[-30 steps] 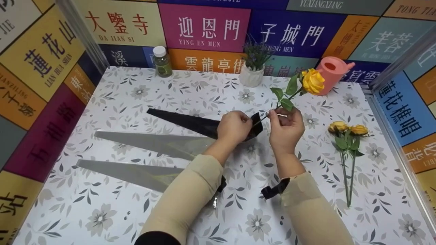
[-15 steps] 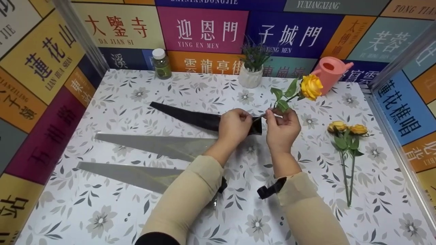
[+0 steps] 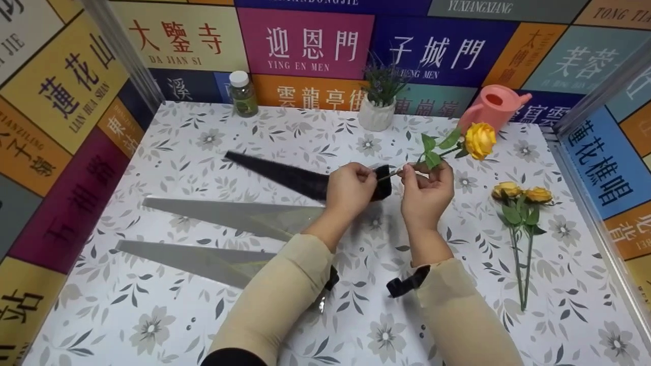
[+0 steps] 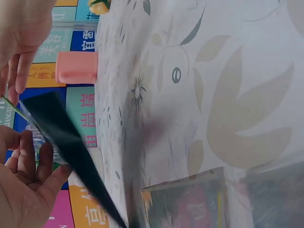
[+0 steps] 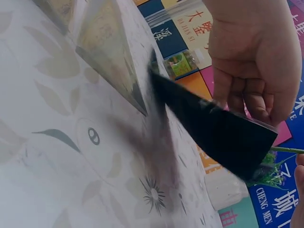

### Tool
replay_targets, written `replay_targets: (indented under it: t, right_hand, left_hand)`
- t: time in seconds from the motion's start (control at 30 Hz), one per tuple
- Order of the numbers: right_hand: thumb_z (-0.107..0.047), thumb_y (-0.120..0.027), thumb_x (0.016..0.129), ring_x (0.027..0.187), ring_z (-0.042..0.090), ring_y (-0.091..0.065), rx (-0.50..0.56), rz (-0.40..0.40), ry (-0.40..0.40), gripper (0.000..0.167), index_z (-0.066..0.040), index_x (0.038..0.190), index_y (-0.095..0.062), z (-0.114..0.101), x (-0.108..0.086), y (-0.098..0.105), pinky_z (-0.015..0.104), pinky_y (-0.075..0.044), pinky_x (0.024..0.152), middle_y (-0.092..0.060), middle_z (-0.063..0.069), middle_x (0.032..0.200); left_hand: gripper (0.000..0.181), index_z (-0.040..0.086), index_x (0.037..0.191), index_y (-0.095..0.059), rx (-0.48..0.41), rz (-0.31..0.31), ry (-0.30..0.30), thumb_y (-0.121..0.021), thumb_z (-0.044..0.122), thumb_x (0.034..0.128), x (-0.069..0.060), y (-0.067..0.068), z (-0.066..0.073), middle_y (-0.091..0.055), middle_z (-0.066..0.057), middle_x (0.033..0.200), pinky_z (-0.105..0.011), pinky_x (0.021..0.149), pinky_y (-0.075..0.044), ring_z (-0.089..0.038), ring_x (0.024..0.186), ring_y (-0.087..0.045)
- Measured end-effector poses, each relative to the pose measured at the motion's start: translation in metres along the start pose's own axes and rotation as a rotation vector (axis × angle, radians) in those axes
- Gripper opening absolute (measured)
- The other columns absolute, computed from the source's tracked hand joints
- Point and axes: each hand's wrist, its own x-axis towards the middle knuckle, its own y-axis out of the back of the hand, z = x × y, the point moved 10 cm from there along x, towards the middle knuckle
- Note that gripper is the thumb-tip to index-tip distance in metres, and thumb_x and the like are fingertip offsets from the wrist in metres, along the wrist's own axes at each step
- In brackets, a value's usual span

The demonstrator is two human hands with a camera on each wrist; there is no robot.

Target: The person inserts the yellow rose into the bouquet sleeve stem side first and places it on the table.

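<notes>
A long, tapering black flower sleeve (image 3: 285, 175) is gripped near its wide mouth by my left hand (image 3: 351, 188). The stem of a yellow rose (image 3: 479, 141) runs into that mouth. My right hand (image 3: 427, 198) pinches this stem just below the green leaves, so the bloom points to the right. In the left wrist view the sleeve (image 4: 66, 133) slants between both hands. The right wrist view shows the black sleeve (image 5: 213, 128) raised over the table with the green stem (image 5: 287, 149) at its mouth. How deep the stem reaches inside is hidden.
Two greyish see-through sleeves (image 3: 234, 213) lie on the left of the floral tablecloth (image 3: 152, 325). Two more yellow roses (image 3: 523, 218) lie at the right. Along the back stand a lidded bottle (image 3: 244, 95), a potted plant (image 3: 377, 114) and a pink watering can (image 3: 491, 107).
The rose bloom has dipped lower and shifted slightly right. The black sleeve's narrow tip has swung a little toward the back. Both hands have kept their holds.
</notes>
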Motion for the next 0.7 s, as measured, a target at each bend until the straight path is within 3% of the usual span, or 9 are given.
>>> replay_targets:
  t: [0.1,0.3,0.43,0.57,0.7]
  right_hand:
    - [0.020,-0.073,0.086,0.063,0.018,-0.072,0.034,0.018,-0.011,0.034,0.003,0.112,-0.059,0.001,0.001,0.002,0.028,-0.062,0.066,-0.069,0.011,0.085]
    - [0.019,-0.072,0.088,0.066,0.016,-0.072,0.010,-0.035,-0.031,0.030,0.008,0.111,-0.057,0.008,-0.003,-0.004,0.026,-0.061,0.067,-0.071,0.017,0.087]
    - [0.016,-0.071,0.091,0.070,0.014,-0.073,-0.056,-0.089,0.001,0.026,0.012,0.111,-0.056,0.008,-0.007,-0.010,0.026,-0.062,0.069,-0.072,0.022,0.090]
    - [0.013,-0.068,0.094,0.074,0.013,-0.075,-0.110,-0.128,0.041,0.020,0.007,0.111,-0.059,0.004,-0.009,-0.014,0.025,-0.061,0.071,-0.074,0.016,0.091]
    - [0.013,-0.065,0.096,0.076,0.015,-0.075,-0.110,-0.148,0.066,0.017,0.009,0.111,-0.057,0.000,-0.009,-0.015,0.025,-0.061,0.072,-0.074,0.014,0.092]
  left_hand:
    - [0.009,0.009,0.090,-0.078,-0.024,-0.009,-0.001,-0.075,0.016,0.0955,0.000,-0.001,0.000,-0.075,0.004,0.078,-0.021,0.067,-0.052,-0.008,0.070,-0.067]
    - [0.011,0.008,0.089,-0.078,-0.044,-0.012,-0.036,-0.074,0.015,0.0968,-0.001,-0.004,0.005,-0.073,0.003,0.077,-0.020,0.065,-0.051,-0.008,0.068,-0.065]
    - [0.011,0.008,0.091,-0.078,-0.045,-0.016,-0.064,-0.073,0.015,0.0980,-0.001,-0.005,0.008,-0.073,0.003,0.078,-0.021,0.066,-0.051,-0.008,0.070,-0.064]
    - [0.011,0.009,0.091,-0.077,-0.016,-0.018,-0.087,-0.073,0.016,0.0982,-0.001,-0.005,0.008,-0.073,0.003,0.079,-0.022,0.066,-0.050,-0.009,0.070,-0.064]
    - [0.010,0.008,0.091,-0.077,0.003,-0.010,-0.096,-0.073,0.015,0.0979,0.000,-0.003,0.007,-0.073,0.002,0.079,-0.022,0.068,-0.050,-0.009,0.071,-0.063]
